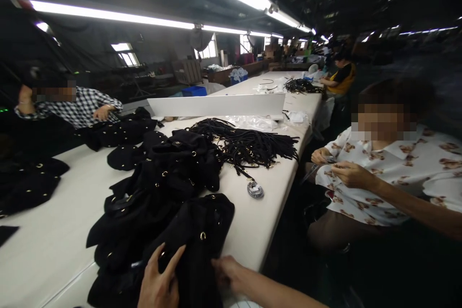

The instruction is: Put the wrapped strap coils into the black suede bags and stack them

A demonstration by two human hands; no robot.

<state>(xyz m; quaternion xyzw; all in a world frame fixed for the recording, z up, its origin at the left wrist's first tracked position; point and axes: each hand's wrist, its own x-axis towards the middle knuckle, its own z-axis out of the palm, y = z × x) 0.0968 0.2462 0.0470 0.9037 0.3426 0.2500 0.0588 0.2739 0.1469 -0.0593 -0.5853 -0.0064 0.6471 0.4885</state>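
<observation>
At six o'clock, near table edge: left hand (159, 281), fingers spread wide, palm down, pressed flat on black fabric bag (197, 238); grasping nothing. Right hand (225, 272), just beside at four o'clock of the left, fingers curled loosely at the bag's lower edge; whether it pinches the cloth cannot be told. Bag lies on white table (260, 221), gold ring visible on its front. At twelve o'clock of the bag: heap of black bags (169, 173). At one o'clock: bundle of black straps (249, 147); tape roll (255, 189) near them. At three o'clock, apart: seated person in printed shirt (397, 173).
</observation>
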